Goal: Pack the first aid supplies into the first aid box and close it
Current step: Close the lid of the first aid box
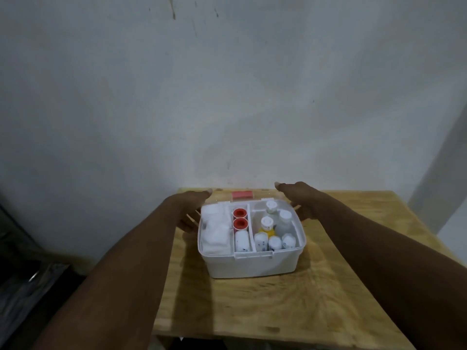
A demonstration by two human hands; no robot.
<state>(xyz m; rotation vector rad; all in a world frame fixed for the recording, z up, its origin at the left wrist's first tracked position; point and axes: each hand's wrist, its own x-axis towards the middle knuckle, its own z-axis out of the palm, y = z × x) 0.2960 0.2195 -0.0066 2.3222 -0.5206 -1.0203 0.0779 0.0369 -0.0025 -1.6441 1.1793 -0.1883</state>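
First aid box (pixel 252 266) packed, centre frame; my left hand (pixel 193 210) and right hand (pixel 302 202) flank it, fingers open, evidently to shut its lid (pixel 242 195).

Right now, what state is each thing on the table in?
first aid box, open and filled.
lid, tipped back behind the box.
bottles, upright with caps on.
left hand, open beside the box's back left corner.
right hand, open beside its back right corner.

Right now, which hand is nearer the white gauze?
Left. The left hand is beside the white gauze, outside the box wall; the right hand is past the opposite wall.
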